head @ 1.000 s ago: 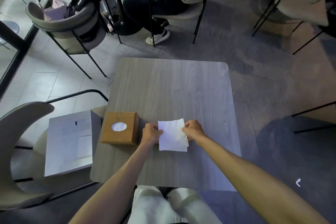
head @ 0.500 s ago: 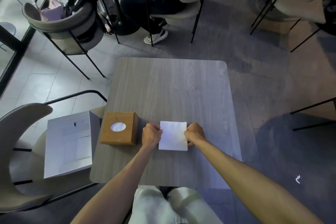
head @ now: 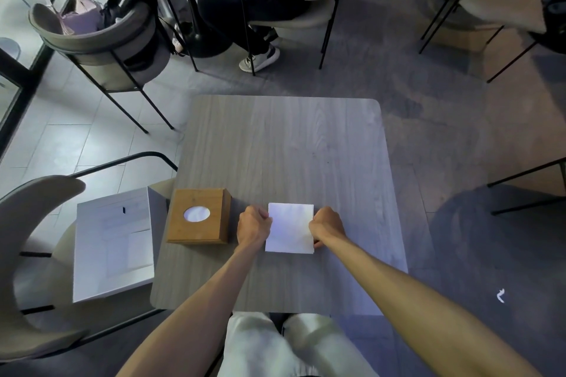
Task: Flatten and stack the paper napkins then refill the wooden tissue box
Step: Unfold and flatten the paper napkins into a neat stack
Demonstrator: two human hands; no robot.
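Observation:
A squared white stack of paper napkins (head: 290,227) lies flat on the grey wooden table (head: 284,147), near its front. My left hand (head: 253,227) is curled against the stack's left edge and my right hand (head: 326,226) against its right edge, both gripping the sides. Just left of my left hand stands the wooden tissue box (head: 198,215), upright, with an oval opening on top that shows white inside.
A white cardboard box (head: 113,243) rests on the chair seat left of the table. A chair with bags (head: 101,34) and a seated person (head: 260,0) are beyond the table's far edge. More chairs stand at the right.
The napkins were loose and skewed between my hands a second ago; now they sit squared and flat on the table, with both hands pressed to their sides.

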